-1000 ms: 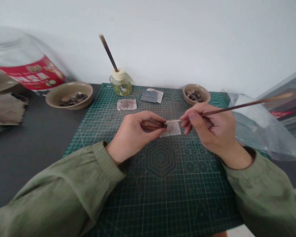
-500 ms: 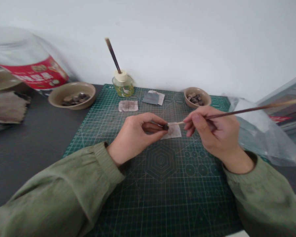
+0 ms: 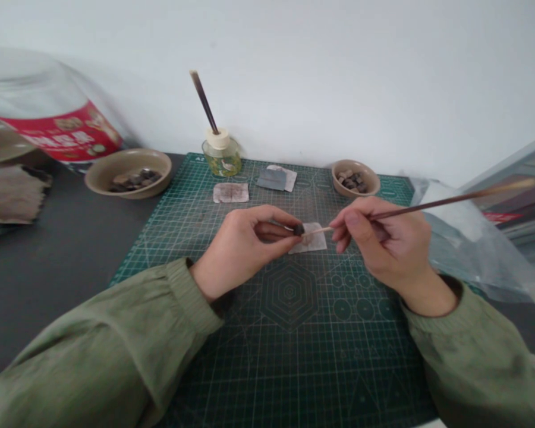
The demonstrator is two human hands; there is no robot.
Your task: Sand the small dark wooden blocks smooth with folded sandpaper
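- Left hand (image 3: 249, 249) pinches a small dark lump (image 3: 299, 230) between thumb and fingertips, just above a pale paper piece (image 3: 320, 241); too light a squeeze could drop it.
- Right hand (image 3: 383, 241) closes round a slender brush (image 3: 428, 205), pale tip right at the lump. Contact? Can't tell! Too hard a push could knock the lump loose or bend the tip.
- Underneath, a gridded green cutting mat (image 3: 289, 368) on a dark worktop (image 3: 66, 285).
- Behind, plain white wall (image 3: 294, 71); clear plastic bag (image 3: 468, 255) at right.
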